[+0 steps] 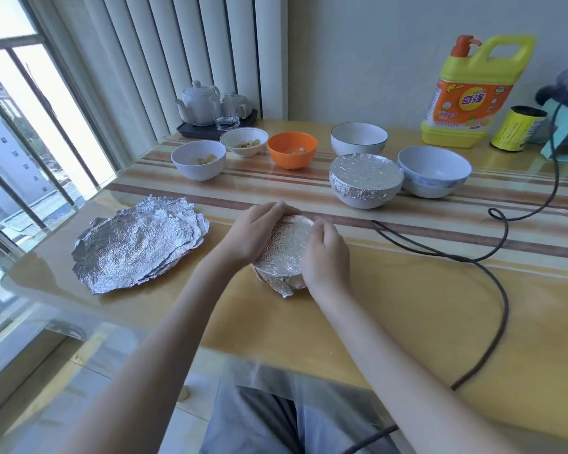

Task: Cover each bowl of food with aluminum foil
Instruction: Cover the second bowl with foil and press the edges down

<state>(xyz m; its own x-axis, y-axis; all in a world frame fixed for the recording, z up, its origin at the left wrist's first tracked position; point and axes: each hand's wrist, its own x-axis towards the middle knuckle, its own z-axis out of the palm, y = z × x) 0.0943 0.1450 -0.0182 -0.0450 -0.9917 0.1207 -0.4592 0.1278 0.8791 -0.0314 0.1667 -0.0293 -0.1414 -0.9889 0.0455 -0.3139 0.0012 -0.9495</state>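
Note:
A bowl wrapped in crinkled foil [284,253] sits on the table in front of me. My left hand [254,232] curls round its left rim and my right hand [325,255] curls round its right rim, both gripping the foil against the bowl. A stack of loose foil sheets [138,244] lies to the left. Farther back stands a second foil-covered bowl [365,178]. Uncovered bowls stand behind: two white bowls with food [198,159] [244,141], an orange bowl [291,149], a white dark-rimmed bowl [358,138] and a blue-patterned bowl [434,170].
A tray with a teapot and glass cup [210,108] stands at the back left. A yellow detergent bottle [466,93] and a yellow can [517,129] stand at the back right. A dark cable [502,290] loops across the table's right side. The table's glass edge [210,342] lies near me.

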